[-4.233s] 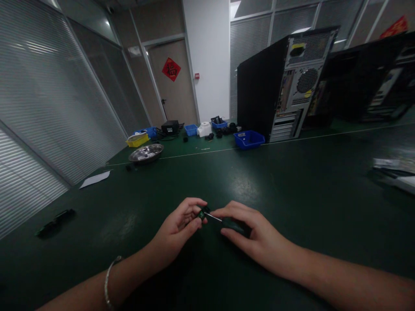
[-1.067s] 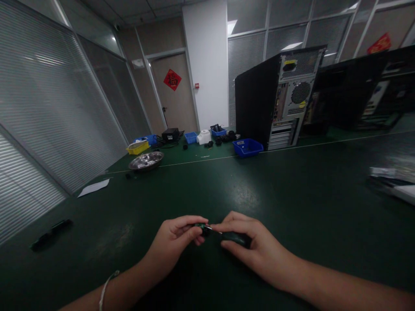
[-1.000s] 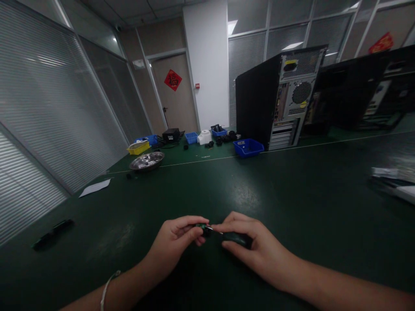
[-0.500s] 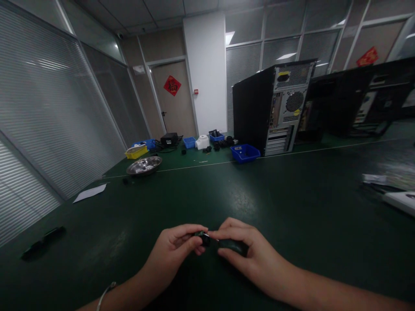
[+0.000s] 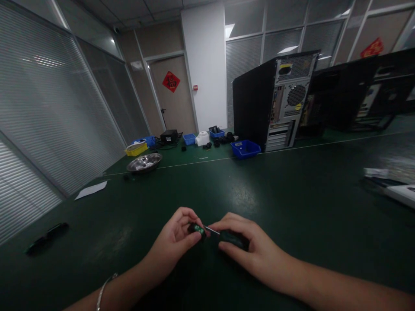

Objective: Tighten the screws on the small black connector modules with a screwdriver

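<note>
Near the counter's [image 5: 155, 194] front edge, the left hand [image 5: 178, 235], fingers curled, pinches a small green part [image 5: 198, 230]; the right hand [image 5: 248, 239] grips a screwdriver [image 5: 232, 239], its handle partly hidden; whether the tip touches the part, I cannot tell

In front of you, the small dark part with a green face [image 5: 198, 230] sits tilted in your left fingers, while your right hand holds the dark-handled screwdriver [image 5: 231, 238], its thin metal shaft angled toward it.
</note>
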`<state>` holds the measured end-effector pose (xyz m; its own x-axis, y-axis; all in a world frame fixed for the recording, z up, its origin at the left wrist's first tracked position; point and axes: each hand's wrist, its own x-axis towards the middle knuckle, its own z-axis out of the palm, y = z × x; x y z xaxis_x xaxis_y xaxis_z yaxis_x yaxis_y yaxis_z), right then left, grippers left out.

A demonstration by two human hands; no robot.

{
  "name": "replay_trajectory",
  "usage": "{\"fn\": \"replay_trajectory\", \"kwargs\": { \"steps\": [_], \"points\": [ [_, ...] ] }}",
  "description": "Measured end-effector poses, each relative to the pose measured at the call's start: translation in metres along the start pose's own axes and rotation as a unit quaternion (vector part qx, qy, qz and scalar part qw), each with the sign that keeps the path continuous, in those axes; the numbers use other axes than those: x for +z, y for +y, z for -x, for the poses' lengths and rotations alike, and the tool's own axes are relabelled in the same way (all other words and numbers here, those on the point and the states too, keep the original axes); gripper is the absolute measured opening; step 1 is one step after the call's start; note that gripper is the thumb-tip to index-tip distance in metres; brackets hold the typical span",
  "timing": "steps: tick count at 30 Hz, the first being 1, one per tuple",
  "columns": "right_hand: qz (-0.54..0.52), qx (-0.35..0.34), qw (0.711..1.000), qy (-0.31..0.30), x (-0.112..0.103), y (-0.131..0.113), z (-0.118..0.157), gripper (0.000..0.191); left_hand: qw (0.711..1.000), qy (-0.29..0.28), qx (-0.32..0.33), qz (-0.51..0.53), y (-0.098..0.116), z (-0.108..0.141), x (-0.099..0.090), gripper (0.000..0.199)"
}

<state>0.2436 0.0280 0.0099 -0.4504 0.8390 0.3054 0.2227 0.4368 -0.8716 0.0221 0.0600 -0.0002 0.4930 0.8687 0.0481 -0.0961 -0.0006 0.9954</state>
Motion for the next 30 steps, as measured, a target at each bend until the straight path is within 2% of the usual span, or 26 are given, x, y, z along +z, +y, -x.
{"fn": "replay_trajectory", "kwargs": {
  "steps": [5, 10, 14, 17, 20, 24, 30],
  "points": [
    [0.004, -0.012, 1.0, -0.019, 0.001, 0.001, 0.001, 0.032, 1.0, 0.0, -0.012, -0.025, 0.0, -0.002, -0.001, 0.018],
    [0.006, -0.021, 0.999, -0.03, 0.003, 0.004, 0.001, 0.031, 0.999, 0.003, -0.036, 0.03, 0.001, -0.002, 0.0, 0.026],
    [0.007, -0.023, 0.999, -0.029, 0.003, 0.005, 0.001, 0.033, 0.999, -0.01, -0.023, 0.037, 0.003, -0.001, 0.002, 0.027],
    [0.008, -0.018, 1.0, -0.024, 0.002, 0.004, 0.001, 0.035, 0.999, -0.024, -0.028, 0.037, 0.001, -0.001, 0.002, 0.036],
    [0.01, -0.012, 1.0, -0.011, 0.002, 0.003, 0.001, 0.04, 0.998, -0.039, -0.046, 0.013, -0.002, 0.0, 0.003, 0.039],
    [0.019, -0.016, 1.0, 0.015, 0.003, 0.006, 0.0, 0.042, 0.999, -0.03, -0.021, -0.017, -0.002, 0.0, 0.006, 0.042],
    [0.038, -0.002, 0.999, 0.016, 0.005, 0.011, 0.001, 0.041, 0.994, 0.001, -0.001, -0.107, 0.008, 0.002, 0.008, 0.028]
  ]
}}
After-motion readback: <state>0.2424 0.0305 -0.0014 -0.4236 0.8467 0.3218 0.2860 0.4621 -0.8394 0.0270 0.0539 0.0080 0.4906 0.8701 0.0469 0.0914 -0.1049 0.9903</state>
